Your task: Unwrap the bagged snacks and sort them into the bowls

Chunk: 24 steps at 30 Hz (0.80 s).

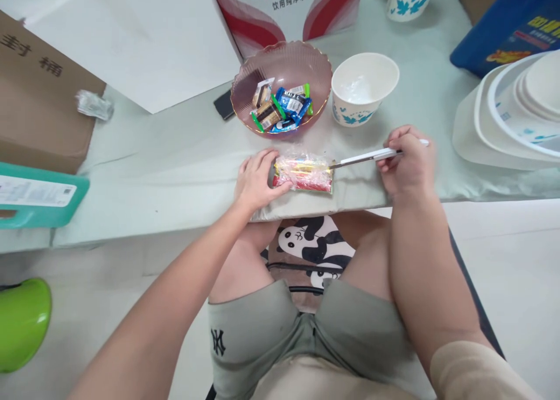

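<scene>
On the cloth near the table's front edge lies a clear-plastic-wrapped pack with yellow and red contents; what is inside cannot be made out. My left hand grips its left end, thumb in front and fingers behind. Held in the closed fingers of my right hand is a slim knife-like tool with a white handle and a narrow metal end. Its tip reaches the right end of the pack. Behind the pack stand a pink glass bowl of wrapped snacks and a white paper cup with clear plastic inside.
A water carton stands behind the bowl. At left are a brown carton, a crumpled wrapper and a teal board. White tubs and a blue container stand at right. Another paper cup is farther back.
</scene>
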### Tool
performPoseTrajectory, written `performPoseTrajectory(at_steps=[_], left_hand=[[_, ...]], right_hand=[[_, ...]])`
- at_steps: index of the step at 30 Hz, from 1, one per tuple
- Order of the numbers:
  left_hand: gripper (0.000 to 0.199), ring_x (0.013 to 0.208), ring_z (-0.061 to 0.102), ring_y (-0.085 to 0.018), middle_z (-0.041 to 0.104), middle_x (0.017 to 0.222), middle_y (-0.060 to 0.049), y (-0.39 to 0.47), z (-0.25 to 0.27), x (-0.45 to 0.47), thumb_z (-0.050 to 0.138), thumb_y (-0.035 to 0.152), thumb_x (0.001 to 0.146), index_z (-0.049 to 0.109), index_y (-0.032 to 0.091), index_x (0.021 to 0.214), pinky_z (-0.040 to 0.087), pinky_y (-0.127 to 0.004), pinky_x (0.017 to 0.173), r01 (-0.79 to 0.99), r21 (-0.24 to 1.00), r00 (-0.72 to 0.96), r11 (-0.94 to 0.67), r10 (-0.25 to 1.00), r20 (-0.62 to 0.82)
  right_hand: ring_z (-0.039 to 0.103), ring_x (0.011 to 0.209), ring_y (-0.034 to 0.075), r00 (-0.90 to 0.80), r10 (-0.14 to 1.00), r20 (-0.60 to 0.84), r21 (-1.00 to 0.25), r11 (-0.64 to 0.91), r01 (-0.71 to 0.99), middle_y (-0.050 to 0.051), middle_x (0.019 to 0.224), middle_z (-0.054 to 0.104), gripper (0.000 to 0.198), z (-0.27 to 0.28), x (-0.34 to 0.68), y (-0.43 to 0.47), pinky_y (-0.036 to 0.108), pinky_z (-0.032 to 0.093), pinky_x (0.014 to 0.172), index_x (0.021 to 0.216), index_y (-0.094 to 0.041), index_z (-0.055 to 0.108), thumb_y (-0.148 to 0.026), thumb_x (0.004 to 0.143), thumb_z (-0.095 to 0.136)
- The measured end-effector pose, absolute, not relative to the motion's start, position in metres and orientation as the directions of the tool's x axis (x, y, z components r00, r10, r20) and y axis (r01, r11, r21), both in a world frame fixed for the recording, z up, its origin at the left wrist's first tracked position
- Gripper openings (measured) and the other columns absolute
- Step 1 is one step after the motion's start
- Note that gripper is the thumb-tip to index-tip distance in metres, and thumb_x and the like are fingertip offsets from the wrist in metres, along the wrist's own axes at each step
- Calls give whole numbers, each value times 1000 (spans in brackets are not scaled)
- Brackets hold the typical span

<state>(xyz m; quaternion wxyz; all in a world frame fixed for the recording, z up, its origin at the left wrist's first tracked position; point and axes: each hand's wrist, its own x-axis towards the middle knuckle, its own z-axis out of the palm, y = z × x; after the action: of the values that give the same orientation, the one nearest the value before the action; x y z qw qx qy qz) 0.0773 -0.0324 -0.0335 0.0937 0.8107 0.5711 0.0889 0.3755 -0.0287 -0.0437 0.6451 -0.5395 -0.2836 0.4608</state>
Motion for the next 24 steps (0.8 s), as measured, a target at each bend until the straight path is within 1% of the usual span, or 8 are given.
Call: performPoseTrajectory(at_steps=[3,6,8,11,15,20,22,24], left_hand=[[73,139,47,-34,51,150,-15,-30,-39,75,61,60,81,48,20,140,31,-48,118,898,265,347,-352,935,67],[78,139,47,-36,51,149,-18,-27,-47,69,61,60,79,46,17,142,33,-51,116,868,303,366,-394,919,148],[81,139,47,-37,51,148,-19,-27,-52,65,62,62,76,44,17,142,35,-51,114,833,322,397,-450,891,218],[84,138,47,-38,52,146,-19,-28,-55,62,64,67,71,48,20,137,35,-52,115,782,297,470,-548,832,296],[72,135,50,-37,55,143,-17,-31,-55,63,67,64,71,54,22,127,37,-52,114,769,243,510,-591,797,324],[37,126,57,-31,59,135,-18,-34,-51,65,56,41,87,58,19,116,44,-47,109,770,248,487,-587,793,366],[36,124,59,-31,59,133,-19,-34,-50,65,55,40,87,58,18,115,46,-47,106,765,255,489,-591,792,366],[44,122,59,-33,58,131,-19,-33,-50,64,61,47,81,58,18,114,48,-48,105,755,258,506,-603,786,354]], right_hand=[[44,38,9,530,848,-12,-947,161,-280,-6,57,39,21,-50,387,-26,22,25,32,67,-24,45,-33,78,61],[52,46,12,635,745,204,-915,377,-147,-7,59,39,18,-50,381,-28,25,36,40,72,-26,45,-32,80,60],[54,50,12,596,737,318,-899,434,-57,-7,61,44,12,-47,368,-32,27,40,47,76,-26,50,-26,77,63],[54,52,12,452,802,392,-893,449,-21,-6,63,50,9,-43,350,-38,28,42,51,78,-25,56,-21,73,63],[54,48,11,402,844,355,-904,419,-81,-7,61,50,8,-43,343,-42,27,42,48,79,-25,55,-27,76,63],[58,46,10,481,874,71,-963,186,-196,-8,66,53,21,-44,348,-33,26,49,48,85,-25,53,-33,78,70],[59,46,11,512,859,23,-982,115,-148,-7,67,55,24,-47,351,-29,26,49,46,86,-26,51,-37,80,71],[61,49,14,543,837,67,-995,94,-23,-6,66,55,25,-53,356,-25,28,46,45,87,-26,50,-42,84,69]])
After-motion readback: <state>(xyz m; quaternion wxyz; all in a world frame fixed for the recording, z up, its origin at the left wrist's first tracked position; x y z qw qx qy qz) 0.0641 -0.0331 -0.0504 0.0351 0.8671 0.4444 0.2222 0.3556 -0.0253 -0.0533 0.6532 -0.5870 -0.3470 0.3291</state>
